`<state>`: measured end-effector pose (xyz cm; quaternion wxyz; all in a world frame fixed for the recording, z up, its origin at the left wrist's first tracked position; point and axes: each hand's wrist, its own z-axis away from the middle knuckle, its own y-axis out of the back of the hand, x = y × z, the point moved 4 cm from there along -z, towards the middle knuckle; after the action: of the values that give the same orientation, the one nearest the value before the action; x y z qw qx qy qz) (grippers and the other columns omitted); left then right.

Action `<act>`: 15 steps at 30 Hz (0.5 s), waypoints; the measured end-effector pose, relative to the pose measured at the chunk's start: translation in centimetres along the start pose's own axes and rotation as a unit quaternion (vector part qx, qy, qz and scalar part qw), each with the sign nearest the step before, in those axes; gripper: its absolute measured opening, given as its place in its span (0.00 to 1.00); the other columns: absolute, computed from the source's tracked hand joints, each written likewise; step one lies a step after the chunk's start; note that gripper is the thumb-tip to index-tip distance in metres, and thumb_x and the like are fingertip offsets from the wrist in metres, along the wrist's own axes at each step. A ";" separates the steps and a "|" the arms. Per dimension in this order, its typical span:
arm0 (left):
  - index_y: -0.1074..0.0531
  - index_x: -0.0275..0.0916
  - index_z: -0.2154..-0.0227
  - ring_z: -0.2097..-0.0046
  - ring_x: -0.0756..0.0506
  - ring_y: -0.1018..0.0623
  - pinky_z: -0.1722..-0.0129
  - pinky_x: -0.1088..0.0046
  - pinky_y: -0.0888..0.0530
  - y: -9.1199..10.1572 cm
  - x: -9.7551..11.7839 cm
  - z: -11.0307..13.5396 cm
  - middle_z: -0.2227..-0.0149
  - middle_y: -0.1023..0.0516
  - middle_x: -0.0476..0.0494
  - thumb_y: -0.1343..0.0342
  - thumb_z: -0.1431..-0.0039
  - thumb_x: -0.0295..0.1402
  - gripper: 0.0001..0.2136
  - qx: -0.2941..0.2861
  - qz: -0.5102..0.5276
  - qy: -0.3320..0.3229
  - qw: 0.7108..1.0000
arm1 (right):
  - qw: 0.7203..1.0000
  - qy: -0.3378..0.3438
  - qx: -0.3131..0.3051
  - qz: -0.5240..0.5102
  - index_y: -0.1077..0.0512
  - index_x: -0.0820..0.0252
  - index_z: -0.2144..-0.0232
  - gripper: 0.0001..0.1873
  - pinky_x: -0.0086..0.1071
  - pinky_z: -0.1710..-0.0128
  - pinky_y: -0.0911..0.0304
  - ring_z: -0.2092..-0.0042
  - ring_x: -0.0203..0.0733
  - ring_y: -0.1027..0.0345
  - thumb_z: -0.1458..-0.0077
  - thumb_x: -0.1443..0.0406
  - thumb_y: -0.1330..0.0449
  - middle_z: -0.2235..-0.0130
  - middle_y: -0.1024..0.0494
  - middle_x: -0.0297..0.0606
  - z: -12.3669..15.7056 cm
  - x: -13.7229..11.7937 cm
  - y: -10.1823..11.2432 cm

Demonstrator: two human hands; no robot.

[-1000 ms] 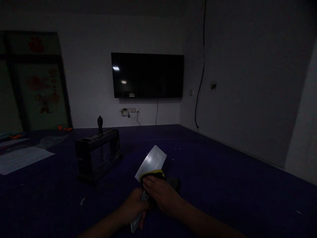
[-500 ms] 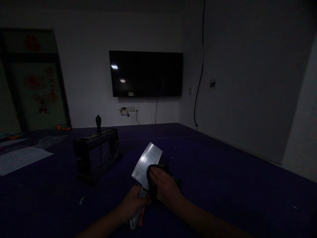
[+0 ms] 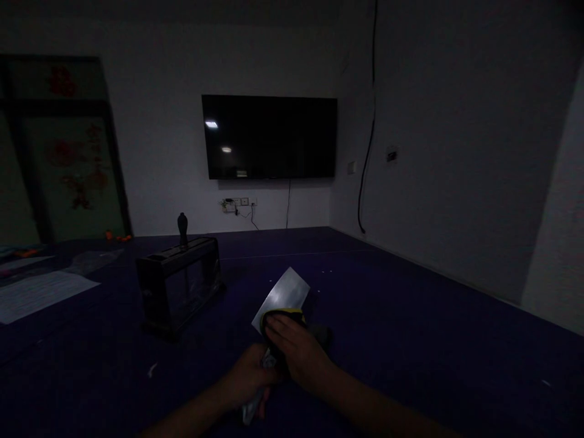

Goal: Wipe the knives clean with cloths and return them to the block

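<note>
Shiny rectangular steel cleaver point(image 3: 285, 293), near centre: gripped by pale handle point(image 3: 250, 410) in left hand point(image 3: 250, 377), part-covered by black yellow-edged cloth point(image 3: 297, 315) held in right hand point(image 3: 301, 353). Apparently mid-wipe; next, keep grip steady.

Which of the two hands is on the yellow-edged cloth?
The right hand, which lies on the cloth against the blade; the left hand grips the handle.

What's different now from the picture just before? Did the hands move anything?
The right hand slid the yellow-edged cloth left, from the blade's right side to across its lower part. The metal blade itself tipped a little to the right. Nothing new was grabbed or let go: the left hand keeps the handle. The black stand and TV stayed put.
</note>
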<state>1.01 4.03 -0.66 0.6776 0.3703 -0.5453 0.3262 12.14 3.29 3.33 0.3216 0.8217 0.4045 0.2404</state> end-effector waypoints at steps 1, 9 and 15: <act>0.37 0.36 0.81 0.89 0.51 0.35 0.90 0.79 0.39 0.0 0.0 0.0 0.90 0.37 0.54 0.46 0.60 0.33 0.07 0.003 -0.004 0.003 1.000 | 1.000 0.002 -0.003 -0.002 0.38 0.72 0.48 0.28 0.41 0.44 0.44 0.40 0.43 0.51 0.53 0.78 0.56 0.44 0.36 0.49 -0.1 0.0 0.0; 0.36 0.36 0.85 0.90 0.51 0.36 0.90 0.78 0.38 0.0 0.2 0.0 0.91 0.37 0.53 0.47 0.59 0.32 0.07 0.022 -0.006 0.004 1.000 | 1.000 0.010 -0.021 0.002 0.38 0.72 0.47 0.29 0.41 0.44 0.45 0.39 0.43 0.52 0.54 0.79 0.55 0.43 0.37 0.49 -0.5 -0.3 -0.3; 0.35 0.35 0.82 0.89 0.51 0.35 0.89 0.79 0.39 0.2 -0.1 -0.3 0.90 0.36 0.53 0.44 0.60 0.34 0.07 0.020 0.023 -0.021 0.999 | 0.999 -0.011 0.003 0.035 0.39 0.70 0.46 0.30 0.41 0.44 0.44 0.39 0.43 0.52 0.54 0.79 0.55 0.43 0.38 0.48 0.0 -0.1 -0.4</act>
<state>0.96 4.38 -0.80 0.6509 0.3779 -0.5613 0.3442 11.86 3.43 3.03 0.3152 0.8391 0.3722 0.2410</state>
